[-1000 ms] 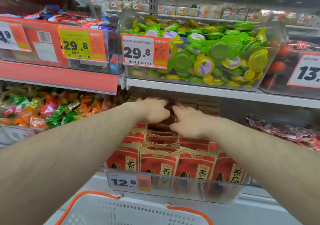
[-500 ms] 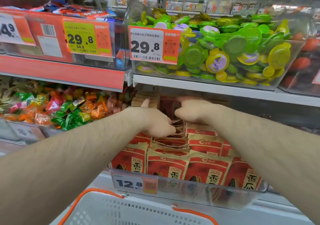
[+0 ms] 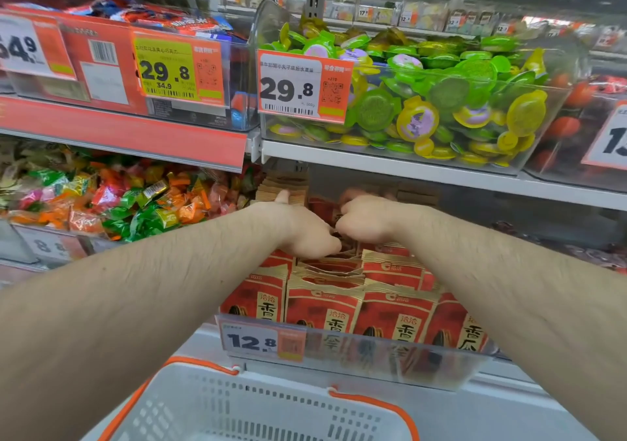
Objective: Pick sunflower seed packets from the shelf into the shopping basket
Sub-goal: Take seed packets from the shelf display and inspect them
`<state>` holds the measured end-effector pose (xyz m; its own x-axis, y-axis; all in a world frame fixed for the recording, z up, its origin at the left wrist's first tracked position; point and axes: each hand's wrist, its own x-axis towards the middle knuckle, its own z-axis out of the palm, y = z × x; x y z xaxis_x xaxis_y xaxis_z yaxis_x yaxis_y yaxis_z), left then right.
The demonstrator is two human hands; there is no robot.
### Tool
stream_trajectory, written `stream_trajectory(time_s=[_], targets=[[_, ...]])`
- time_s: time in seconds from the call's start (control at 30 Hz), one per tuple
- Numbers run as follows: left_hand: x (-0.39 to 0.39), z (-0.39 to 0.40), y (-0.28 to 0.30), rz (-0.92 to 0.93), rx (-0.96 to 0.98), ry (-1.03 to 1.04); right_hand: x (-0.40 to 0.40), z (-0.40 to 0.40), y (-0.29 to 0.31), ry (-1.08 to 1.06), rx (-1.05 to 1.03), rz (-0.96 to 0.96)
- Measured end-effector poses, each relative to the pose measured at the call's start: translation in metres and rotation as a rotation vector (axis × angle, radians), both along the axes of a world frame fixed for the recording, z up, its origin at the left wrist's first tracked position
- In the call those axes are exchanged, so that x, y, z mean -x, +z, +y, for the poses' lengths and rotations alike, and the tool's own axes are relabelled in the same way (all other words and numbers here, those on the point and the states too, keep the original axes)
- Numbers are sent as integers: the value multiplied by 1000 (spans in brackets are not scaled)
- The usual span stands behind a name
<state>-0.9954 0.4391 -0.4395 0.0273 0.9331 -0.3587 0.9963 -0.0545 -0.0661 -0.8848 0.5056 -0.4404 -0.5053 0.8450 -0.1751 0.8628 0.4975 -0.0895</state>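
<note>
Both forearms reach forward and up into the lower shelf, converging so the two hands almost meet over the packets (image 3: 325,308). The left hand (image 3: 305,228) is turned palm down, its fingers curled downward into the tops of the middle rows, thumb stretched back toward the brown packs behind; it seems to pinch packet tops, though the grip itself is hidden under the knuckles. The right hand (image 3: 364,218) is bunched, knuckles up, fingers tucked under and closed on something red at the back of the stack; exactly what it grips cannot be told.

The red-and-gold packets stand upright in several rows behind a clear front guard (image 3: 390,355) carrying a 12.8 price tag (image 3: 261,340). None are in the basket (image 3: 258,406), which sits directly below the shelf edge, white with orange handles.

Left of the packets lies a heap of wrapped candy (image 3: 112,203). On the shelf above, a clear bin (image 3: 424,101) holds green and yellow jelly cups, tagged 29.8.
</note>
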Motion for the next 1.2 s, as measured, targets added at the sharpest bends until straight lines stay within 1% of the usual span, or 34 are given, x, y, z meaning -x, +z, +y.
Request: stream_trajectory(time_s=[0.07,0.17,0.23,0.3,0.4,0.47,0.57,0.63,0.8,0.87,0.93,1.0,1.07,1.13,1.2], targets=[[-2,-3,2,-31,-8,-5,-6,-8,2,-21,-12,28],[0,-9,1,-149,-111,4,-17,-24,1,53,-82,-74],[5,-17,-1,-221,-241,0,-26,-38,-1,122,-124,-67],[11,-28,-4,-291,-385,15,-34,-54,-2,138,-148,-43],[22,-47,-8,-383,-653,96,-39,-75,-3,152,-196,-3],[30,-56,-7,-357,-794,149,-40,-89,-1,177,-222,64],[35,-67,-5,-276,-813,105,-42,-113,1,238,-245,198],[34,-75,-5,-261,-834,58,-42,-124,-1,277,-288,318],[30,-87,-4,-405,-1067,89,-41,-135,-7,336,-409,542],[32,-90,-1,-453,-1155,56,-41,-140,-5,372,-515,666],[33,-95,8,-546,-1218,26,-39,-141,2,391,-669,797],[31,-104,20,-685,-1276,-10,-35,-142,11,397,-795,931],[28,-116,36,-845,-1311,-36,-31,-145,24,379,-845,1053],[25,-130,52,-1013,-1286,-25,-27,-153,37,299,-770,1164],[23,-142,59,-1235,-1177,49,-21,-157,43,180,-569,1272]])
